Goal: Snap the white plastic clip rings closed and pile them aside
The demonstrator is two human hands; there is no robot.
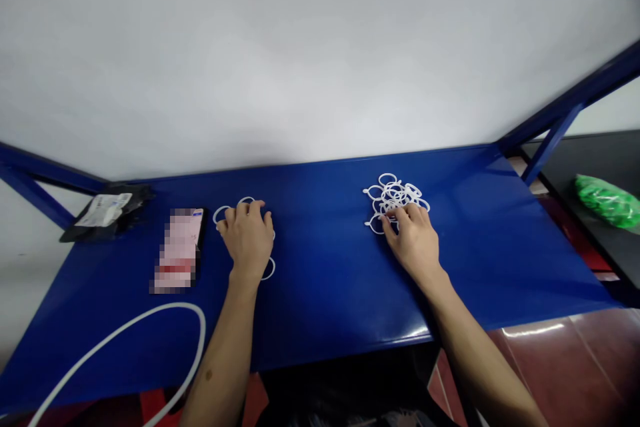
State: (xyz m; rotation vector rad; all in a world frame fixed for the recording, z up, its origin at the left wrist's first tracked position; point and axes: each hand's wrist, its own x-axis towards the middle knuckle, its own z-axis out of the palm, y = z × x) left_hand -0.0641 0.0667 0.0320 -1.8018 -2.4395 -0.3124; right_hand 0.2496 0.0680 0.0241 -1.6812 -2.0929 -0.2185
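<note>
On the left, my left hand [246,235] lies palm down over several white rings [271,268], its fingers spread. Parts of these rings show around the hand, while the rest is hidden under it. To the right, a loose heap of thin white plastic rings with small tabs [387,179] lies on the blue table [320,267]. My right hand [413,237] is at the heap's near side, fingers curled down, with thumb and index tips close together on a white ring. Its palm hides some of the heap.
Left of my left hand lies a phone [177,250] with a blurred screen. Behind it is a black plastic bag with a white label [105,209]. A white cable [150,312] loops over the front left edge. A green packet [607,200] rests on a dark surface at far right.
</note>
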